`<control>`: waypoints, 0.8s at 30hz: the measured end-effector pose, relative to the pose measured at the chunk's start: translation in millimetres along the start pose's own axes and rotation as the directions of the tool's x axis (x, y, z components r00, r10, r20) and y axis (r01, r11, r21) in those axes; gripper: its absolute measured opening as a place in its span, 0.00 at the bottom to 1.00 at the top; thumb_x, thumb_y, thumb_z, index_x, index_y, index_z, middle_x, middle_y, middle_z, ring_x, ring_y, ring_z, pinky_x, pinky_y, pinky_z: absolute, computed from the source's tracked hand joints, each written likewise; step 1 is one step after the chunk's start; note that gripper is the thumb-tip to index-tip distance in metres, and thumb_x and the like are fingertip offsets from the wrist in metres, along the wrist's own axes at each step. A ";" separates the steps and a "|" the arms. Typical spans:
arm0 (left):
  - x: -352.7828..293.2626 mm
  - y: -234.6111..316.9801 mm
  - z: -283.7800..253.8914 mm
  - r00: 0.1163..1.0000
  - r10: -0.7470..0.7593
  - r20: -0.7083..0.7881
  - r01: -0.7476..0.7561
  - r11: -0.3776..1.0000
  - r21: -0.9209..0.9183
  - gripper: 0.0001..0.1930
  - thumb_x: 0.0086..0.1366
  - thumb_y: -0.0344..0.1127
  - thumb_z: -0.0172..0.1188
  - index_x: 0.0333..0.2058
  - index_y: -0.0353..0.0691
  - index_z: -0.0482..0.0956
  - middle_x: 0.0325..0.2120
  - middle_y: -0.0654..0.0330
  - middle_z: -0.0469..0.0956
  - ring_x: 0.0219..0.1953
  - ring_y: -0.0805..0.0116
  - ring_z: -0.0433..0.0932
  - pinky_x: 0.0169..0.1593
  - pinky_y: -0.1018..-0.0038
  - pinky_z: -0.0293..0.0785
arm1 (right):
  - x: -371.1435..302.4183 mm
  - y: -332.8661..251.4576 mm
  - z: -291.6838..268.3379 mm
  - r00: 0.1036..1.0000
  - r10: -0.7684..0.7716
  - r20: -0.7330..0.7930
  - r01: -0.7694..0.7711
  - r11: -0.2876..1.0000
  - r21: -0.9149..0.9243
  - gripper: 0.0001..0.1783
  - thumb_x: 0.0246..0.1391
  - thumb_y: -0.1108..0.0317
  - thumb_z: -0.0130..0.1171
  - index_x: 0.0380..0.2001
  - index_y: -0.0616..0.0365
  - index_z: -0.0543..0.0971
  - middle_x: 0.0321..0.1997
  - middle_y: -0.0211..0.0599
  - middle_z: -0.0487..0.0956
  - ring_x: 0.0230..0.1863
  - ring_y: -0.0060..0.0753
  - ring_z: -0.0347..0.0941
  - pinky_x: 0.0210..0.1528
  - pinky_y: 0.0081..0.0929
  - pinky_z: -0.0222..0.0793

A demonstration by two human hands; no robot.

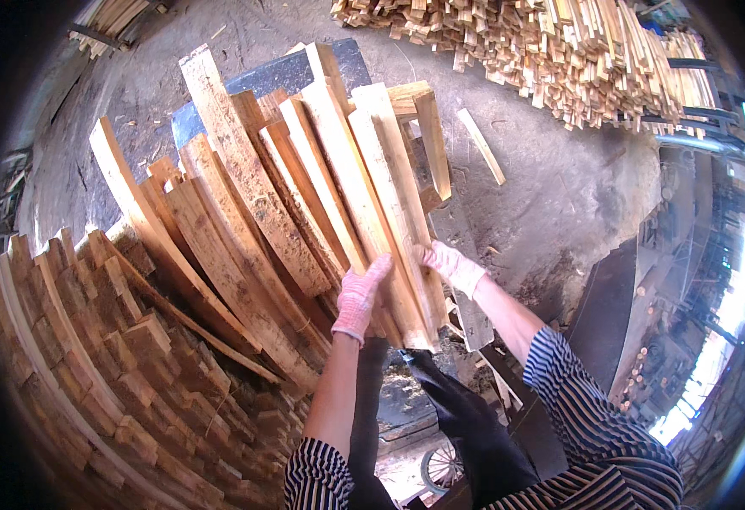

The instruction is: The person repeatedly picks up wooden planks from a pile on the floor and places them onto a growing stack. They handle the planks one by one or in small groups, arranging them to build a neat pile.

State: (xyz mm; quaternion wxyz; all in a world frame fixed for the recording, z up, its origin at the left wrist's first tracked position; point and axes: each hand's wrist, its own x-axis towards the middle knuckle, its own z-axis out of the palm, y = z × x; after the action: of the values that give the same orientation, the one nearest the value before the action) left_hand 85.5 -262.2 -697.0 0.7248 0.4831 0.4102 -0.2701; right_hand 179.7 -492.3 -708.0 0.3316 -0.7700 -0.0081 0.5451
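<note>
Both my hands wear pink-and-white knit gloves and hold a narrow bundle of wooden planks (389, 195) from its two sides, close to the near end. My left hand (362, 297) presses along the left side, thumb pointing up the wood. On the right side, my right hand (453, 267) is closed around the edge, its fingertips partly hidden by the wood. To the left of the bundle several more planks (237, 161) lean side by side, some with rough bark on their faces.
A large stack of sawn wood (135, 382) fills the lower left. At the far right stands a big pile of wooden sticks (551, 51). One loose stick (481, 146) lies on the dirt floor. A blue-black sheet (355, 64) shows behind the planks, and a spoked wheel (442, 467) near my legs.
</note>
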 end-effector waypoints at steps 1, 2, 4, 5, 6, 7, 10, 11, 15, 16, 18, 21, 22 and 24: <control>-11.2 10.7 13.9 1.000 -0.014 0.011 0.015 0.998 -0.058 0.51 0.59 0.48 0.73 0.68 0.22 0.53 0.58 0.48 0.74 0.61 0.64 0.72 0.66 0.71 0.64 | -28.9 -3.4 5.0 0.987 -0.096 -0.130 0.130 0.950 0.285 0.46 0.53 0.34 0.65 0.59 0.65 0.73 0.58 0.44 0.78 0.57 0.31 0.72 0.57 0.30 0.70; -23.4 18.7 13.8 0.991 0.018 0.129 0.011 0.976 -0.218 0.42 0.63 0.48 0.69 0.66 0.26 0.62 0.59 0.53 0.74 0.62 0.65 0.70 0.68 0.69 0.60 | -54.5 -27.3 7.8 0.990 -0.128 -0.067 0.144 0.889 0.435 0.48 0.49 0.32 0.67 0.59 0.63 0.73 0.55 0.44 0.79 0.56 0.33 0.73 0.56 0.32 0.72; -27.6 8.5 -10.6 0.977 -0.049 0.210 0.130 0.912 -0.389 0.33 0.66 0.50 0.64 0.63 0.34 0.70 0.57 0.58 0.75 0.61 0.66 0.71 0.66 0.67 0.63 | -77.5 -56.9 27.3 0.981 -0.187 -0.049 0.175 0.755 0.632 0.48 0.44 0.37 0.73 0.59 0.59 0.74 0.50 0.40 0.81 0.52 0.33 0.75 0.52 0.31 0.74; -33.8 10.5 -20.3 0.956 -0.080 0.282 0.206 0.868 -0.452 0.31 0.68 0.49 0.63 0.62 0.36 0.71 0.58 0.59 0.75 0.61 0.66 0.72 0.66 0.67 0.64 | -84.0 -63.0 39.8 0.978 -0.185 -0.097 0.200 0.694 0.691 0.47 0.42 0.43 0.78 0.60 0.58 0.73 0.48 0.37 0.82 0.50 0.30 0.76 0.49 0.28 0.75; -35.0 9.3 -30.1 0.944 -0.078 0.322 0.229 0.855 -0.465 0.30 0.68 0.50 0.63 0.62 0.38 0.72 0.58 0.60 0.75 0.62 0.66 0.71 0.66 0.66 0.64 | -89.8 -66.7 43.7 0.998 -0.031 -0.052 0.058 0.712 0.700 0.43 0.40 0.49 0.81 0.54 0.64 0.75 0.40 0.34 0.82 0.43 0.30 0.78 0.43 0.25 0.76; -27.9 4.4 -44.6 0.932 -0.106 0.347 0.267 0.848 -0.458 0.32 0.68 0.51 0.63 0.63 0.38 0.71 0.60 0.60 0.74 0.63 0.67 0.70 0.67 0.66 0.63 | -77.2 -49.8 60.8 0.993 0.028 -0.118 0.058 0.747 0.662 0.39 0.43 0.44 0.78 0.44 0.67 0.76 0.36 0.34 0.82 0.38 0.31 0.77 0.39 0.28 0.76; -32.3 13.1 -50.6 0.976 -0.075 0.204 0.130 0.953 -0.273 0.32 0.67 0.50 0.64 0.63 0.36 0.71 0.60 0.60 0.73 0.63 0.68 0.71 0.68 0.70 0.62 | -52.5 -32.6 90.3 0.939 0.108 -0.325 0.129 0.768 0.628 0.34 0.55 0.39 0.62 0.41 0.66 0.74 0.36 0.40 0.81 0.38 0.34 0.78 0.38 0.31 0.76; -48.7 29.1 -46.0 0.988 -0.058 0.144 0.087 0.975 -0.204 0.33 0.67 0.49 0.65 0.63 0.35 0.70 0.61 0.59 0.73 0.62 0.69 0.71 0.69 0.71 0.60 | -51.1 -38.3 93.4 0.947 0.062 -0.315 0.188 0.688 0.701 0.30 0.64 0.43 0.52 0.43 0.66 0.73 0.38 0.42 0.81 0.39 0.34 0.79 0.39 0.31 0.76; -45.8 34.9 -42.1 0.970 -0.010 0.242 0.021 0.999 -0.043 0.28 0.66 0.47 0.65 0.59 0.35 0.76 0.54 0.61 0.80 0.59 0.69 0.75 0.66 0.71 0.64 | -43.1 -14.4 80.2 0.987 -0.066 -0.146 0.154 0.641 0.752 0.32 0.67 0.49 0.46 0.58 0.69 0.66 0.52 0.46 0.77 0.49 0.32 0.78 0.49 0.30 0.76; -54.1 37.2 -41.0 0.968 -0.012 0.249 0.021 0.999 -0.032 0.27 0.64 0.45 0.66 0.57 0.33 0.77 0.51 0.60 0.81 0.57 0.69 0.76 0.65 0.72 0.65 | -52.9 -24.7 75.4 0.987 -0.091 -0.131 0.154 0.755 0.637 0.39 0.60 0.46 0.56 0.61 0.70 0.64 0.55 0.47 0.76 0.53 0.34 0.76 0.53 0.31 0.74; -76.1 47.1 -40.9 0.964 -0.013 0.264 0.016 1.000 -0.008 0.24 0.61 0.40 0.69 0.52 0.31 0.80 0.46 0.57 0.83 0.53 0.67 0.78 0.63 0.73 0.67 | -86.6 -72.5 57.9 0.986 -0.138 -0.090 0.161 0.919 0.360 0.59 0.44 0.40 0.75 0.65 0.72 0.60 0.61 0.50 0.74 0.60 0.37 0.73 0.61 0.33 0.71; -124.0 63.2 -30.0 0.956 -0.113 0.270 0.119 0.993 -0.007 0.22 0.59 0.42 0.69 0.49 0.34 0.84 0.46 0.59 0.85 0.52 0.68 0.80 0.62 0.73 0.68 | -119.9 -96.0 53.8 0.982 -0.172 0.083 0.117 0.883 0.454 0.68 0.36 0.42 0.81 0.72 0.67 0.54 0.68 0.54 0.69 0.69 0.42 0.63 0.70 0.30 0.60; -146.3 82.5 -15.3 0.943 -0.115 0.311 0.136 0.990 -0.046 0.22 0.58 0.41 0.71 0.47 0.34 0.85 0.45 0.58 0.85 0.49 0.68 0.81 0.58 0.73 0.71 | -135.0 -77.5 65.2 0.994 -0.110 0.013 0.078 0.774 0.628 0.52 0.50 0.51 0.71 0.70 0.66 0.58 0.64 0.50 0.73 0.62 0.40 0.71 0.66 0.28 0.66; -177.3 84.9 -4.6 0.954 -0.122 0.276 0.135 0.990 -0.030 0.19 0.57 0.42 0.72 0.42 0.35 0.86 0.38 0.59 0.85 0.41 0.69 0.81 0.51 0.73 0.74 | -165.5 -75.3 78.5 0.993 -0.121 -0.004 0.090 0.718 0.690 0.33 0.67 0.64 0.57 0.69 0.65 0.60 0.61 0.47 0.77 0.54 0.37 0.79 0.62 0.26 0.72</control>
State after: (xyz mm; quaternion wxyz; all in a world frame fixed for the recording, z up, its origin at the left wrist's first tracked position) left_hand 59.0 -225.9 -505.6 0.7670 0.3957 0.3433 -0.3705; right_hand 72.5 -456.1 -545.4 0.6238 -0.5788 0.1437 0.5052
